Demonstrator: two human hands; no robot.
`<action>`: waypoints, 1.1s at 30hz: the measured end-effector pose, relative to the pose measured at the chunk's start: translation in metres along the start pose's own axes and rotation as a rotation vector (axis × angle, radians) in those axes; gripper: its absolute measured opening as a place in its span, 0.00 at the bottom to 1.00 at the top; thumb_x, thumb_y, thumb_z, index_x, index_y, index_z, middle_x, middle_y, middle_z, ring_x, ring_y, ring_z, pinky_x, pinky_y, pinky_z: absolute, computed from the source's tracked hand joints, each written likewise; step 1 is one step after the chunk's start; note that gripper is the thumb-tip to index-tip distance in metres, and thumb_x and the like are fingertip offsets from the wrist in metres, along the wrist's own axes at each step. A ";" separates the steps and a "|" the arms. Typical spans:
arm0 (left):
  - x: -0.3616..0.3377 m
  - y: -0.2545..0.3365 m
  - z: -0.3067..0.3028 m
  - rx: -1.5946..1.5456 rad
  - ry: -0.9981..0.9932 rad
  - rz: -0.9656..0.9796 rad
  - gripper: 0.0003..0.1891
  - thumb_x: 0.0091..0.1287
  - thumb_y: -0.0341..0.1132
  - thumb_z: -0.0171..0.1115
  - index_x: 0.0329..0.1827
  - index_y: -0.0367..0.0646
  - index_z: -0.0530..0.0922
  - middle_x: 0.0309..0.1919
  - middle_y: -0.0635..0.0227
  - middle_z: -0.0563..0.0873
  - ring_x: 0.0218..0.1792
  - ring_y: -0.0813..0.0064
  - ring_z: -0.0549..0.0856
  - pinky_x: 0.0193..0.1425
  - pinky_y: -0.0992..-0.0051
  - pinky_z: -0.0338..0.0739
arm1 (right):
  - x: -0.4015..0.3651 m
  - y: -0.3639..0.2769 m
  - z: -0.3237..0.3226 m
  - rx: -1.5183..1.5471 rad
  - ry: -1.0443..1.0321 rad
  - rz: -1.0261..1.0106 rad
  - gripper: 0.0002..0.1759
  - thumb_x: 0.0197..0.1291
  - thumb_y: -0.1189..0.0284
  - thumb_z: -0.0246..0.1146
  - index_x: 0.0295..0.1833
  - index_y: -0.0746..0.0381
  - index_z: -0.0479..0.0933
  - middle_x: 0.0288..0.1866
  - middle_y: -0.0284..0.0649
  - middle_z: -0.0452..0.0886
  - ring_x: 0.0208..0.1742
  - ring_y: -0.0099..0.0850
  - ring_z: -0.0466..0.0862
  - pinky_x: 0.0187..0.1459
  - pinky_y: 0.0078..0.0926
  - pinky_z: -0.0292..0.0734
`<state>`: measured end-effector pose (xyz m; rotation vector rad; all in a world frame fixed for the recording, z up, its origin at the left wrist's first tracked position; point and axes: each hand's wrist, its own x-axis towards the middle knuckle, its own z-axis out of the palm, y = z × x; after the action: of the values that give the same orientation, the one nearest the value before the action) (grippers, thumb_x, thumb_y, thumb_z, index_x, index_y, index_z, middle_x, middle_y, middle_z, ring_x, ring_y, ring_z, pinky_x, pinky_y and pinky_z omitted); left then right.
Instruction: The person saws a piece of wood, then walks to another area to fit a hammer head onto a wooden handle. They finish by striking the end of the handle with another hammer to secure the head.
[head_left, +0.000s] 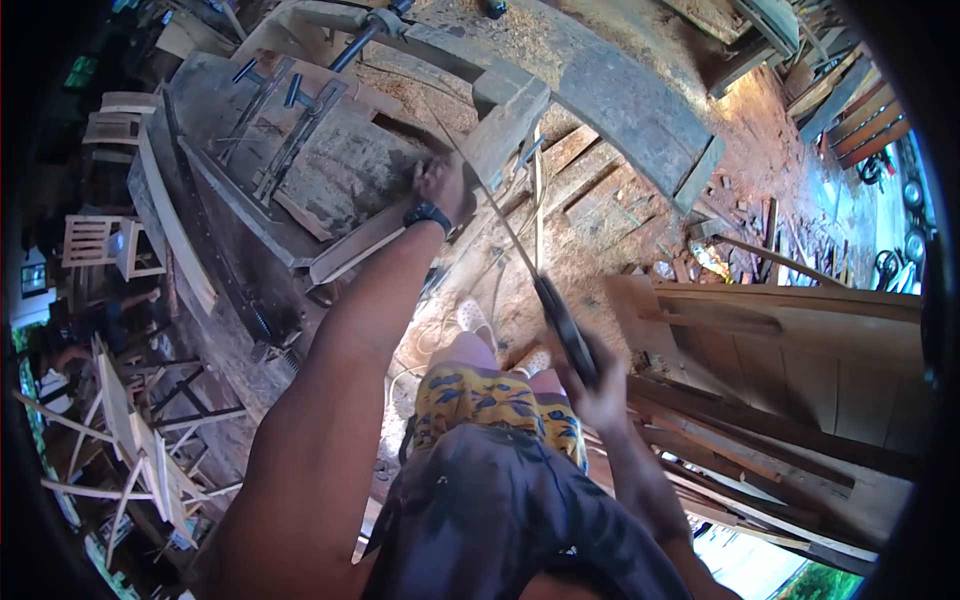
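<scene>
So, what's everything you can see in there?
Workbench: one, grey-brown, upper left.
Clamps: at least two, blue-handled, on the bench.
Long thin-bladed tool: one, dark handle, centre.
Boards: many, brown, right.
Furniture: several pieces, light wood, far left.
Sawdust: uncountable, tan, floor.
Wheels: several, dark, far right.
Shoes: two, whitish, below centre.
Shorts: one pair, yellow-blue, below centre.
Watch: one, dark, left wrist.
Left hand: one, brown, bench edge.
Right hand: one, brown, around tool handle.
</scene>
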<state>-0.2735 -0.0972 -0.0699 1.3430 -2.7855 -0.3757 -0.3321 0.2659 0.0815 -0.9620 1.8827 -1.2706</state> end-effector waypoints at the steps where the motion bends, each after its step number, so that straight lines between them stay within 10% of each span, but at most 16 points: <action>1: 0.002 -0.004 0.007 0.004 0.021 0.033 0.29 0.59 0.39 0.70 0.62 0.42 0.70 0.59 0.47 0.84 0.67 0.50 0.80 0.81 0.47 0.59 | -0.030 -0.004 -0.018 -0.041 -0.019 0.060 0.34 0.53 0.79 0.64 0.70 0.72 0.76 0.35 0.48 0.89 0.33 0.26 0.88 0.37 0.26 0.81; 8: -0.002 0.002 0.011 0.008 0.124 0.050 0.18 0.69 0.31 0.56 0.61 0.42 0.73 0.62 0.53 0.84 0.72 0.58 0.77 0.80 0.45 0.62 | -0.042 -0.001 -0.023 -0.062 0.023 0.122 0.28 0.52 0.76 0.63 0.61 0.73 0.79 0.31 0.34 0.81 0.30 0.20 0.76 0.34 0.21 0.72; 13: -0.002 -0.002 0.008 -0.015 0.006 0.038 0.33 0.62 0.38 0.68 0.70 0.40 0.68 0.65 0.46 0.80 0.73 0.51 0.75 0.83 0.47 0.56 | 0.068 0.037 0.043 0.004 0.084 -0.033 0.17 0.59 0.72 0.68 0.50 0.70 0.81 0.27 0.30 0.77 0.28 0.18 0.73 0.30 0.24 0.69; 14: -0.006 0.001 0.001 -0.036 -0.038 0.014 0.33 0.62 0.38 0.68 0.70 0.39 0.68 0.66 0.46 0.79 0.74 0.52 0.75 0.83 0.47 0.56 | 0.078 0.041 0.044 0.010 -0.011 0.155 0.29 0.60 0.73 0.71 0.66 0.73 0.78 0.44 0.44 0.89 0.43 0.25 0.84 0.47 0.27 0.80; 18: -0.008 0.005 -0.011 -0.076 -0.054 0.026 0.34 0.63 0.40 0.68 0.72 0.39 0.68 0.72 0.47 0.76 0.78 0.54 0.70 0.85 0.49 0.54 | 0.063 0.021 0.038 0.063 0.008 0.125 0.27 0.63 0.73 0.71 0.66 0.72 0.78 0.52 0.48 0.89 0.49 0.28 0.86 0.51 0.31 0.82; 25: 0.001 0.000 0.004 -0.079 0.007 0.073 0.32 0.63 0.37 0.65 0.70 0.39 0.67 0.69 0.47 0.79 0.76 0.53 0.73 0.83 0.45 0.57 | -0.036 -0.009 -0.007 -0.042 0.086 0.144 0.23 0.58 0.72 0.66 0.60 0.67 0.83 0.40 0.46 0.90 0.44 0.28 0.89 0.48 0.30 0.82; 33: -0.001 -0.001 -0.010 -0.136 -0.040 0.021 0.33 0.62 0.39 0.70 0.69 0.38 0.70 0.70 0.53 0.77 0.76 0.55 0.71 0.83 0.46 0.57 | 0.080 0.062 0.057 0.179 0.053 0.213 0.22 0.60 0.72 0.72 0.58 0.69 0.82 0.37 0.38 0.87 0.38 0.27 0.83 0.42 0.31 0.79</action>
<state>-0.2708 -0.0988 -0.0608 1.2897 -2.7458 -0.5860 -0.3380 0.1880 -0.0046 -0.6224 1.8204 -1.3197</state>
